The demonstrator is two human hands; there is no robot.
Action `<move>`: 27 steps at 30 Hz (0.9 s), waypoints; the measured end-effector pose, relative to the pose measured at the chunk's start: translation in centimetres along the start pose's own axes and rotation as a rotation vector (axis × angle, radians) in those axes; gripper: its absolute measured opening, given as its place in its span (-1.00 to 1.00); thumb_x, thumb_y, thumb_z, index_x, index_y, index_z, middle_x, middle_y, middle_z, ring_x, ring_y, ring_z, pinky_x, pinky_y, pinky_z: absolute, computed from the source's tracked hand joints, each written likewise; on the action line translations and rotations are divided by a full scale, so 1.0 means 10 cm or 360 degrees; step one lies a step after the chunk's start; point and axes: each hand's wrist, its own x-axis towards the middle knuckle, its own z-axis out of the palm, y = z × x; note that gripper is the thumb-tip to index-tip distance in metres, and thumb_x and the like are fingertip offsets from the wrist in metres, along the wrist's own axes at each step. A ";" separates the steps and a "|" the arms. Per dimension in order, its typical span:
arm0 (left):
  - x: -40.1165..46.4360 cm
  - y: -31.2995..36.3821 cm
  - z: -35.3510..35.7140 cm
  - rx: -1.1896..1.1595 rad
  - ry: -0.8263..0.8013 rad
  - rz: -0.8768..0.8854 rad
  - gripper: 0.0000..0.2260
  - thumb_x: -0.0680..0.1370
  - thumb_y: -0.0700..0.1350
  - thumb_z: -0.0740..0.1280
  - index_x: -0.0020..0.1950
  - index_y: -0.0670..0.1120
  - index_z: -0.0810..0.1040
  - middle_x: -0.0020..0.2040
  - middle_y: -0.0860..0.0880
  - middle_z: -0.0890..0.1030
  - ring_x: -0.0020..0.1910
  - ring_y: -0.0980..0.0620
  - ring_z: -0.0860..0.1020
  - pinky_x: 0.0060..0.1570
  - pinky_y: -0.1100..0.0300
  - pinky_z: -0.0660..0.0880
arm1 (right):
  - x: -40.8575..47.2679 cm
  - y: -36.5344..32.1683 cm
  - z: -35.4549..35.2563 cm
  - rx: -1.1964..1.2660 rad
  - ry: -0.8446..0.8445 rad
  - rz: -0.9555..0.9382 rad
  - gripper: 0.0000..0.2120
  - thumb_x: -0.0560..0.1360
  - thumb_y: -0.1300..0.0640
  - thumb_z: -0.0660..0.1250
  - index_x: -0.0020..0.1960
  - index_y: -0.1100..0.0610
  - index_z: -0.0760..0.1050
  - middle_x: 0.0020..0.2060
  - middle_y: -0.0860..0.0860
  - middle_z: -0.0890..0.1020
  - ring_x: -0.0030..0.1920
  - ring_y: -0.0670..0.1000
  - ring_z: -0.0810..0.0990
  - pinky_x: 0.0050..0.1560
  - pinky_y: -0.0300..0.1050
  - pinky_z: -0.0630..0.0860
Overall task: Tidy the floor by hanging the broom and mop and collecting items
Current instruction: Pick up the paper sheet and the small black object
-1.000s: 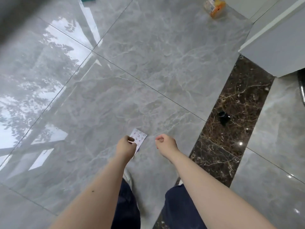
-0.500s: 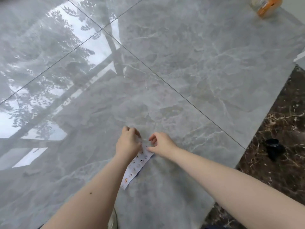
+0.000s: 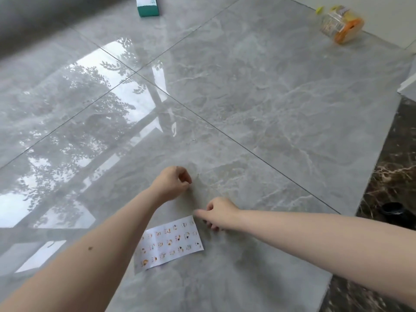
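Observation:
A white sticker sheet (image 3: 170,243) printed with several small pictures lies spread out on the glossy grey floor tiles (image 3: 258,97), just in front of me. My right hand (image 3: 219,213) reaches in from the right. Its thumb tip is at the sheet's upper right corner and its fingers curl down beside that edge; whether it pinches the sheet I cannot tell. Farther up, my left hand (image 3: 172,183) hovers over bare tile, fingers curled in, with nothing visible in it. No broom or mop is in view.
A teal and white box (image 3: 147,6) lies on the floor at the far top. A clear jar with an orange lid (image 3: 341,24) lies on its side at the top right. A small black object (image 3: 392,209) sits on the dark marble strip (image 3: 387,176) at right, near a white cabinet corner (image 3: 409,86).
The sticker sheet has left my left hand and now lies spread out near my right hand. My hands have moved apart, and the view has tipped up toward the box and jar.

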 end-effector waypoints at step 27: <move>-0.36 0.01 0.05 0.0087 -0.0867 -0.0278 -0.64 0.52 -0.34 0.07 0.08 -0.10 0.61 0.00 -0.03 0.65 -0.06 0.04 0.60 -0.15 0.29 0.53 | -0.34 0.01 0.48 0.0136 -0.0129 -0.0038 -0.64 0.26 -0.19 0.52 -0.21 0.07 0.54 -0.31 0.00 0.59 -0.34 -0.03 0.52 -0.26 -0.17 0.44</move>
